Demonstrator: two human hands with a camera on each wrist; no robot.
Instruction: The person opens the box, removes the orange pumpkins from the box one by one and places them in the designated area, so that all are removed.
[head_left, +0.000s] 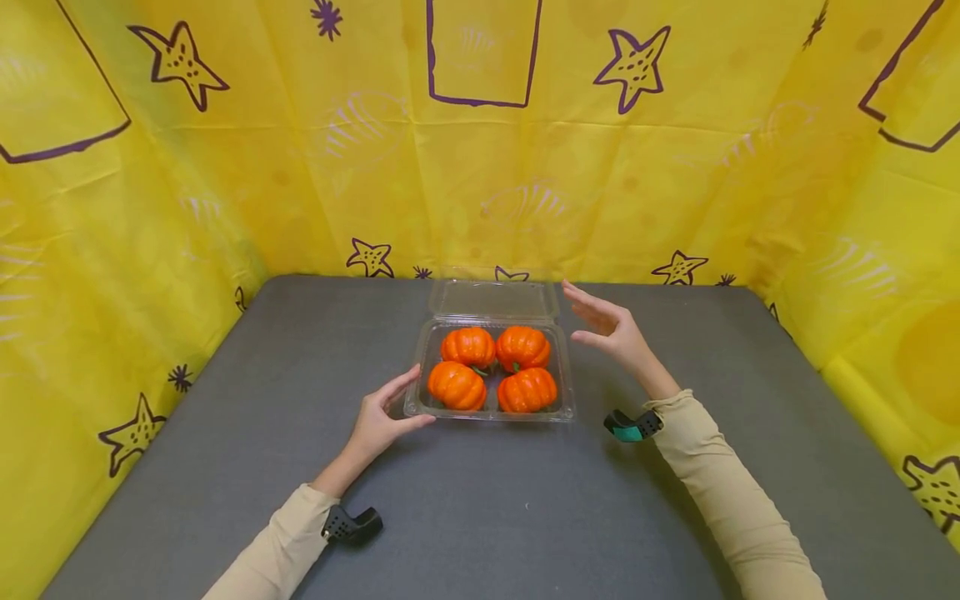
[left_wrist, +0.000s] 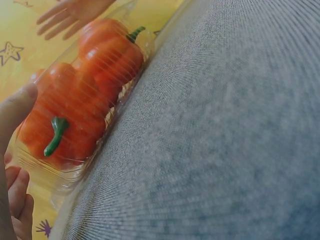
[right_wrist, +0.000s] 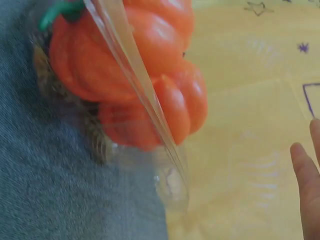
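A clear plastic clamshell container sits on the grey table with its hinged lid raised at the back. Inside lie several small orange pumpkins with green stems, among them a front-left pumpkin and a back-right pumpkin. My left hand spans the container's front left corner, thumb at the front and extended fingers along the left side. Beside the right edge of the lid, my right hand is held with fingers extended and thumb apart, nothing in it. In the left wrist view, pumpkins show through the ribbed clear wall.
The grey table reaches back to a yellow curtain printed with starfish and fish, which also hangs at both sides. Black bands sit on the left wrist and the right wrist.
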